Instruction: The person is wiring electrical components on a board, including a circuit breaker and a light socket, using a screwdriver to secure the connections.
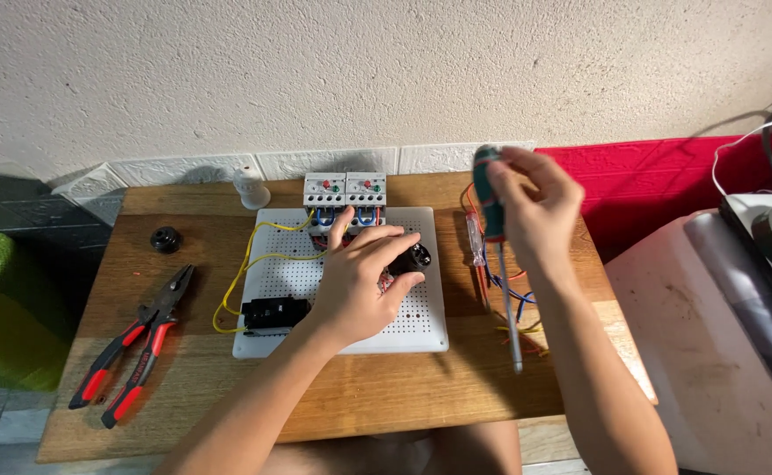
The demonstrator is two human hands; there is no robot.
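Screwdriver (497, 237), green handle, long shaft: held upright in the right hand (534, 211), fingers closed round the handle, tip pointing down over the right part of the wooden worktop (386, 391). Left hand (361, 280) lies spread, palm down, on the white perforated board (421, 330) at centre, fingers apart, touching a black round part (418, 257) that it partly hides. Two grey relay blocks (345, 195) at the board's far edge; black breaker (273, 314) near left. Yellow wires (236, 286) loop left. Red-handled pliers (135, 347) lie well left. Loose wires under the right forearm, hard to make out.
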